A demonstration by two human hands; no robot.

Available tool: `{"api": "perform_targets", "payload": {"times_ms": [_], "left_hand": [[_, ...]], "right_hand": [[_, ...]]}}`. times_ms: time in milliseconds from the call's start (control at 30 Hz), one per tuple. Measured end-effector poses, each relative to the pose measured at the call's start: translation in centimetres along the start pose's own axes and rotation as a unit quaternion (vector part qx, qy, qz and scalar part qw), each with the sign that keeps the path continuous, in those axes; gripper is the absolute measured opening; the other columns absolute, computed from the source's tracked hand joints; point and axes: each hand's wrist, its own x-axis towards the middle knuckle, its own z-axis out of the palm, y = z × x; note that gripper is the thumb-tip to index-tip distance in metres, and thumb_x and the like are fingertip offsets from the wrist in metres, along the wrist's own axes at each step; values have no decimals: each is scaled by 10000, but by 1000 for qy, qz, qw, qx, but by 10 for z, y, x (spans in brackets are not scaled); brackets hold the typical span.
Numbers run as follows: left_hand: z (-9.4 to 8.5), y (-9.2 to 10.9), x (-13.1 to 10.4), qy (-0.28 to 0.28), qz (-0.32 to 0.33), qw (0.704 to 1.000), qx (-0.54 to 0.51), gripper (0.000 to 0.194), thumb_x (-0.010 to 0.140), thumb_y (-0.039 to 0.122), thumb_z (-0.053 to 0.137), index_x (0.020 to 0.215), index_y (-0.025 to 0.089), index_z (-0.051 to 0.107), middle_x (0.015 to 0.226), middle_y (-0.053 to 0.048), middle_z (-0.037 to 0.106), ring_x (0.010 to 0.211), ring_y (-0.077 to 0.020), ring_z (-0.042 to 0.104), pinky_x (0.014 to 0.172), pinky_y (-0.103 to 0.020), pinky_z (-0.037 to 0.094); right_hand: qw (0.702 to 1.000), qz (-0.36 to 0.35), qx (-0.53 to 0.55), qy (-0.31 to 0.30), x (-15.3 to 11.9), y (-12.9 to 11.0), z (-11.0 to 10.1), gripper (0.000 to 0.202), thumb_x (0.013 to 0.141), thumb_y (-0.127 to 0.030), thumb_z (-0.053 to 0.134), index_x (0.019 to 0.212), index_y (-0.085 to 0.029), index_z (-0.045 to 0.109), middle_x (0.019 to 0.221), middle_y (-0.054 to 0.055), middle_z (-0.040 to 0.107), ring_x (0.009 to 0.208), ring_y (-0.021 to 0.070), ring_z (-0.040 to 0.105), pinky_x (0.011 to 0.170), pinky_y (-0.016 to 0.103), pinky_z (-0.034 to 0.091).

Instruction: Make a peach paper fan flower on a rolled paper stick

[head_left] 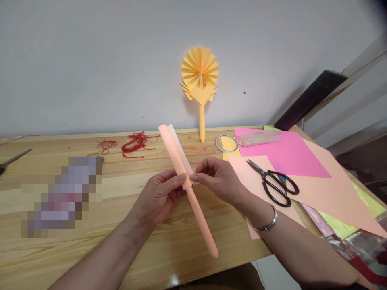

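A folded peach paper fan (173, 147) on a rolled peach paper stick (203, 223) slants over the middle of the table. My left hand (161, 193) is closed around the lower end of the folded part, thumb in front and fingers behind. Along the fan's right side runs a white strip (181, 147). Thumb and forefinger of my right hand (216, 177) pinch the bottom end of this strip, beside my left thumb. Against the wall stands a yellow paper fan (200, 68) with a heart and a rolled handle.
Black-handled scissors (279, 187) lie on peach sheets (326, 193) at right. Near them are a pink sheet (281, 153), a tape roll (226, 143) and a clear packet (261, 138). Red thread (136, 144) lies at back left. A blurred object (65, 193) rests at left.
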Motion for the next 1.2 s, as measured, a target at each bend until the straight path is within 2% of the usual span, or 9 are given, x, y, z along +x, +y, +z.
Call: {"api": "perform_targets", "payload": {"times_ms": [100,267,467,733,1200], "left_hand": [[0,0,1,19,2,1000,4,95,683,192,715,717,104,714,668,-23,655,638,-98,567,595,-194,489],[-1,1,1,30,15,999,3,84,687,190,712,716,111,709,665,-22,652,634,-99,564,604,-204,487],[0,2,1,32,16,999,11,97,690,201,714,733,114,713,694,-24,657,659,-106,572,613,-210,486],[0,0,1,29,12,999,25,116,675,212,724,737,114,724,696,-31,663,650,-104,567,606,-207,481],[2,2,0,19,3,999,34,103,674,217,721,718,124,728,673,-24,668,634,-108,574,603,-214,466]], "right_hand": [[992,-75,-98,11,-3,-1,1,147,764,-268,643,684,-161,581,644,-16,586,584,86,482,532,211,389],[954,-183,-234,30,-7,0,1,83,824,-187,564,745,-164,573,701,-7,590,642,98,493,576,229,373],[922,-240,-303,23,-10,-3,-3,152,877,-149,427,729,-164,457,674,-4,478,628,110,410,569,249,323],[893,-210,-393,-56,-9,-9,-5,150,883,-129,386,752,-167,450,716,3,508,651,119,414,595,255,302],[892,-156,-407,-123,-9,-15,-7,149,889,-149,403,816,-163,532,761,15,567,670,119,476,563,242,279]]}}
